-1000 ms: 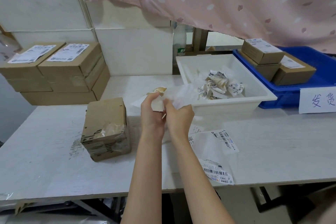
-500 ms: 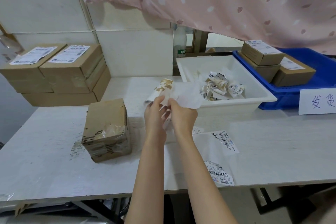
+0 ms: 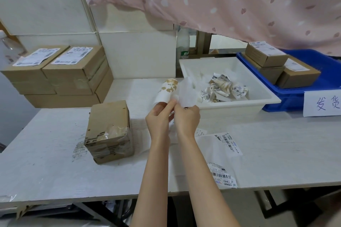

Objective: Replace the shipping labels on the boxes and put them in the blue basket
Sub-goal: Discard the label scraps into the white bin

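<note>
Left hand [image 3: 159, 116] pinching curled old label [image 3: 167, 91], brown bits stuck on back; right hand [image 3: 186, 118] pinching thin white sheet [image 3: 187, 92]. Held up above desk [image 3: 46, 162], prob. to pull the two apart & drop in white bin [image 3: 267, 97] w/ other scraps. Bare box [image 3: 108, 131] just left of hands, waiting for new label [image 3: 224, 175] lying near front edge. Blue basket [image 3: 313, 94] far right, behind bin, boxes in it already. Bin sits in the way of reach to basket.
</note>
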{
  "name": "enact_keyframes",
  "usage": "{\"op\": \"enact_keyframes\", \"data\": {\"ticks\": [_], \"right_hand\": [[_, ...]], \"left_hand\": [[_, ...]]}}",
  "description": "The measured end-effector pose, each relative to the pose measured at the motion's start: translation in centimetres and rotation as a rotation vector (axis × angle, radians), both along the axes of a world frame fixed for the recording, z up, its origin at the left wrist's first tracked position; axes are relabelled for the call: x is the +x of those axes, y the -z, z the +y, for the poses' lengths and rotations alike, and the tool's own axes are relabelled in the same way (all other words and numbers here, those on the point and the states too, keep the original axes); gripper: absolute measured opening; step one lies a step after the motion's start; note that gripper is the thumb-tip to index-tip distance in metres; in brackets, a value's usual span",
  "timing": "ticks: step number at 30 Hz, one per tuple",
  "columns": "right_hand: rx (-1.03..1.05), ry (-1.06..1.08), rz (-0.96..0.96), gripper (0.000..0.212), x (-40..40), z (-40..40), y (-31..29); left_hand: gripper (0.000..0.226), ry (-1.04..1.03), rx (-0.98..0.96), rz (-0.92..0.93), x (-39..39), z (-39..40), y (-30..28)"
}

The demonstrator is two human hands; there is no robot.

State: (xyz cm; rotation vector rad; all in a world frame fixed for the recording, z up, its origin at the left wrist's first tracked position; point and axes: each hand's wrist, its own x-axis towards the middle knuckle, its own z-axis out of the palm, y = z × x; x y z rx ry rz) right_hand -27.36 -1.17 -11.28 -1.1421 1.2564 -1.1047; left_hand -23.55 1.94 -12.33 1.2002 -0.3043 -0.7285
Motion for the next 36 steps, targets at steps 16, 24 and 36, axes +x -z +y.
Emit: {"op": "enact_keyframes", "data": {"ticks": [16, 24, 36], "right_hand": [[0.134, -0.216, 0.254, 0.034, -0.3, -0.2, 0.2], [0.189, -0.307, 0.096, 0.022, 0.3, -1.0, 0.8], [0.221, -0.378, -0.031, 0.017, -0.6, -0.9, 0.0]], "left_hand": [[0.015, -0.351, 0.063, 0.093, 2.0, -1.0, 2.3], [0.019, -0.35, 0.084, 0.042, 2.7, -1.2, 2.3], [0.025, -0.355, 0.042, 0.089, 2.6, -1.0, 1.8]]}}
